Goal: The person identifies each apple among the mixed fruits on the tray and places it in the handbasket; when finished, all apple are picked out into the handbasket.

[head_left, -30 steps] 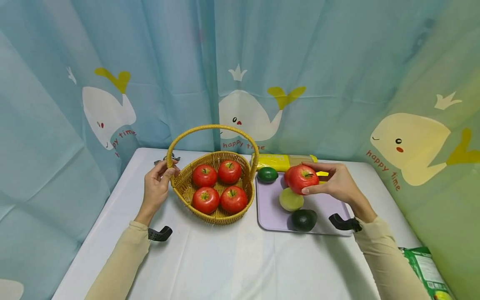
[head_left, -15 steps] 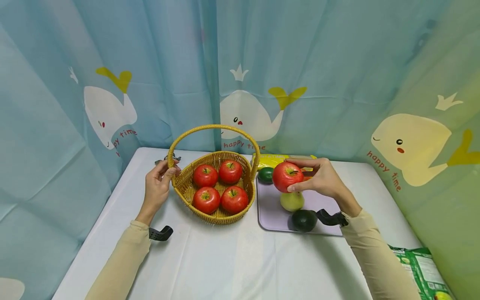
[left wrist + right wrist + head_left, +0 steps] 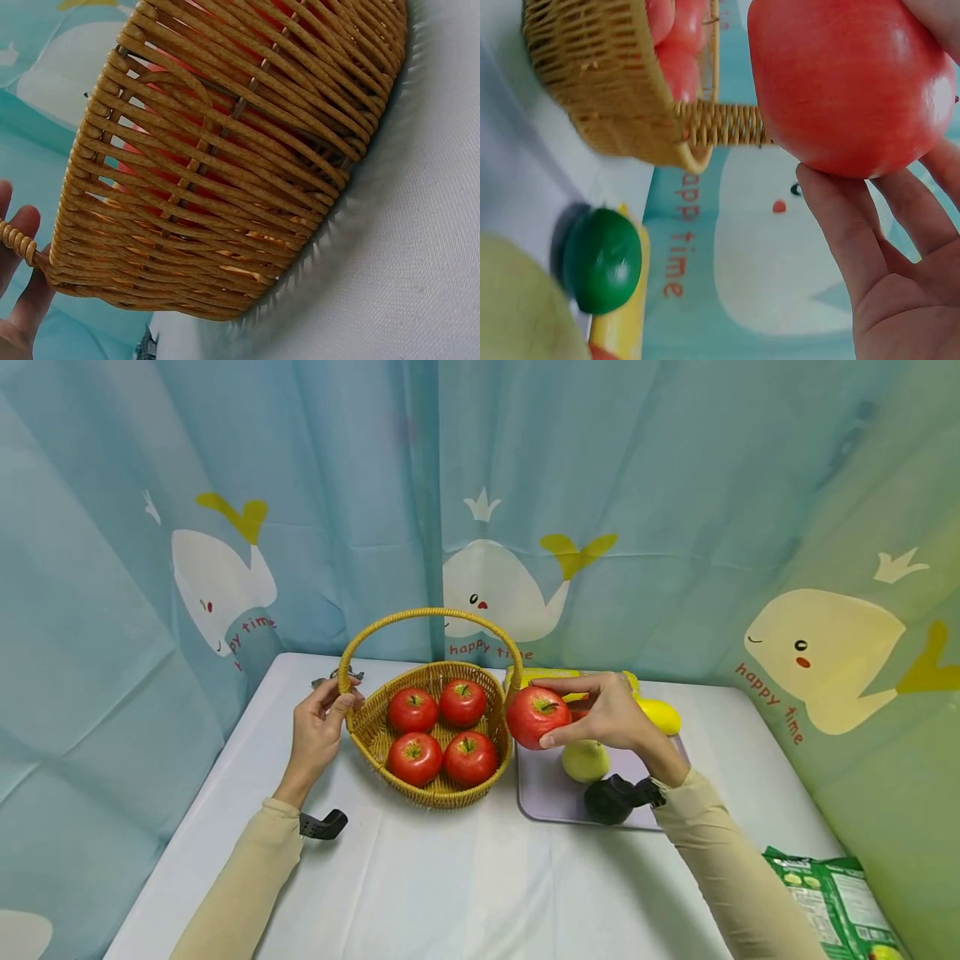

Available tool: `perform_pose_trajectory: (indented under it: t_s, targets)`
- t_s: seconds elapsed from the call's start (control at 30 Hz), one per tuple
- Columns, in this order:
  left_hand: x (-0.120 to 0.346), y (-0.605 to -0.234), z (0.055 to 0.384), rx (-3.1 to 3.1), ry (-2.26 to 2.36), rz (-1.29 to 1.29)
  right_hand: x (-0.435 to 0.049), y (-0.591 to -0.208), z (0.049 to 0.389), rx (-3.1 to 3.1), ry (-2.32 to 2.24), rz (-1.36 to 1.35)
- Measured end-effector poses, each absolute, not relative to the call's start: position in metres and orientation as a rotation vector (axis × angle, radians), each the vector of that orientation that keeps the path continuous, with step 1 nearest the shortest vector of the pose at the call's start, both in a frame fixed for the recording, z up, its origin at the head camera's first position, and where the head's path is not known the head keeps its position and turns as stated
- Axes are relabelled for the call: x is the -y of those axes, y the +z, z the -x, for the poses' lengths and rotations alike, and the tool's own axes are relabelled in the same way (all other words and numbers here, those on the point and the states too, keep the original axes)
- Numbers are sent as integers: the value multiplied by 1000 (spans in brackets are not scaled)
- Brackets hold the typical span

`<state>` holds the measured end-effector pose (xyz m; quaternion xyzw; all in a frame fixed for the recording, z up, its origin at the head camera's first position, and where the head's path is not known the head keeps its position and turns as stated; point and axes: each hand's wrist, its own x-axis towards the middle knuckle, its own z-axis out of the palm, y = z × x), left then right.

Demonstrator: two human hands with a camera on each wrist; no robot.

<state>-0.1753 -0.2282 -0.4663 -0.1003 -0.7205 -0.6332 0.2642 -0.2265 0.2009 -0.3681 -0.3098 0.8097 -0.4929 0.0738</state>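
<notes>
A yellow wicker basket (image 3: 442, 797) with a tall arched handle holds several red apples (image 3: 470, 759). My left hand (image 3: 317, 735) grips the handle's left foot between thumb and fingers; the left wrist view shows those fingertips behind the woven basket wall (image 3: 202, 172). Between the thumb and fingers of my right hand (image 3: 611, 718) is another red apple (image 3: 537, 718), raised just right of the basket rim, overlapping the handle's right foot in the head view. In the right wrist view this held apple (image 3: 847, 82) looms close, with the basket (image 3: 604, 75) beyond it.
Right of the basket lies a lilac tray (image 3: 547, 806) with a pear (image 3: 585, 762), a dark avocado (image 3: 606, 803) partly hidden by the wrist camera, and a yellow lemon (image 3: 660, 717). A green lime (image 3: 602, 260) shows in the right wrist view. A green packet (image 3: 832, 902) lies at front right.
My right hand has carried the apple leftward from above the tray to the basket's right side, uncovering the yellow lemon. The left hand keeps its grip on the handle.
</notes>
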Motion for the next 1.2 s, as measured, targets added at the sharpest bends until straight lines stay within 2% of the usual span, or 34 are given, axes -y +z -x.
perform_pose_trajectory:
  t_s: [0.23, 1.2]
  targets:
    - [228, -466, 176, 1939, -1707, 282, -172, -365, 224, -2334, -1470, 1023]
    - [225, -461, 173, 1989, -1534, 168, -62, -383, 229, -2271, -1434, 1045]
